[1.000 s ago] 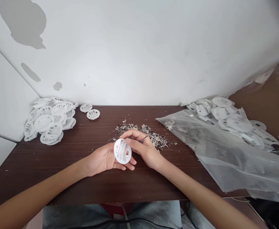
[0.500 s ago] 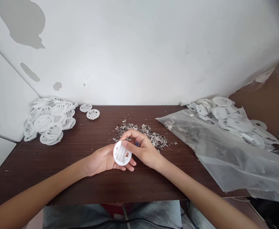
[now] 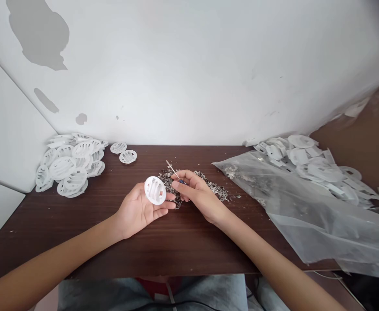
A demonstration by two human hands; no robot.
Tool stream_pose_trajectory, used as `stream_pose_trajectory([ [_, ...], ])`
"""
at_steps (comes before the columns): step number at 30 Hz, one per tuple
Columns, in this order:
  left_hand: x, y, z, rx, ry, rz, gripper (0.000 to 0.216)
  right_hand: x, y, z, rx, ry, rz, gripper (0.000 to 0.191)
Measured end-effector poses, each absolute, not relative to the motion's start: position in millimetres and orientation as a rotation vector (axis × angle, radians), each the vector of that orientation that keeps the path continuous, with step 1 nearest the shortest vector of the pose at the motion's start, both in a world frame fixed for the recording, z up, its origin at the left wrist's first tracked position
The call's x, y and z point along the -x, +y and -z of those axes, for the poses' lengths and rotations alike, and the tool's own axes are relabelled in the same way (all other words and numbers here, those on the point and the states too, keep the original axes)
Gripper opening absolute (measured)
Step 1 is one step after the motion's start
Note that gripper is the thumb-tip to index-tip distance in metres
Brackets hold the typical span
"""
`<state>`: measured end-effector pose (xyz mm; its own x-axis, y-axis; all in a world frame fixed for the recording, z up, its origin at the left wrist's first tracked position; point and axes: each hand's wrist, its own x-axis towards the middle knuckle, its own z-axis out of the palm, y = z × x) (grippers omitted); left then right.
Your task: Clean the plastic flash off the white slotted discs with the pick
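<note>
While my left hand (image 3: 139,212) is supporting a round, white, slotted plastic disc (image 3: 154,190), palm up and fingers partly spread, my right hand (image 3: 202,196) is gripping 1 slim, metal-shafted tool with a dark blue handle (image 3: 173,170). Where my left thumb is pressing, I cannot tell. The disc is sitting at 9 o'clock from my right hand, apart from the tool's tip. I am judging it light, stiff and slightly slippery, its thin bars probably risking a crack, so the rim is offering the safest hold. Being round, it is showing no long axis; its slotted face is tilting up toward me. The tool's shaft is pointing between 10 and 11 o'clock.
</note>
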<state>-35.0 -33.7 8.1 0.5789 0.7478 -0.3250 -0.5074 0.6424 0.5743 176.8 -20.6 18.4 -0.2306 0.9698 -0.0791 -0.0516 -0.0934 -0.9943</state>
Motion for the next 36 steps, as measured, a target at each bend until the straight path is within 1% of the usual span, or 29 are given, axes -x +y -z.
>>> stream_pose_trajectory([
  [2,35.8,-32.3,-11.5,-0.386,0.627,-0.849,0.037,-177.3,-20.1,-18.7,1.109,-1.286,-1.504,0.035],
  [5,36.5,-31.5,-16.8,-0.337,0.639,-0.913,0.039,-175.9,-20.8,-18.3,1.068,-1.281,-1.513,0.035],
  [9,34.5,-32.4,-21.5,-0.334,0.673,-0.931,0.039,-174.6,-22.1,-17.6,0.998,-1.251,-1.417,0.026],
  [11,33.1,-32.5,-21.9,-0.343,0.703,-0.929,0.039,-175.1,-22.5,-18.1,0.988,-1.236,-1.373,0.028],
  [15,32.5,-31.6,-18.0,-0.391,0.72,-0.899,0.034,-176.1,-24.0,-20.8,0.972,-1.267,-1.366,0.041],
  [18,33.9,-31.7,-13.1,-0.454,0.698,-0.856,0.033,-175.1,-26.3,-22.0,0.922,-1.326,-1.354,0.039],
  [24,35.0,-34.5,-10.8,-0.552,0.636,-0.796,0.036,-171.8,-34.7,-18.2,0.899,-1.475,-1.125,0.029],
  [31,34.4,-34.3,-11.2,-0.548,0.654,-0.792,0.039,-174.0,-40.0,-6.6,0.931,-1.683,-0.762,0.019],
  [36,34.1,-34.1,-9.6,-0.561,0.65,-0.783,0.039,-173.5,-39.0,-4.6,0.965,-1.688,-0.759,0.023],
])
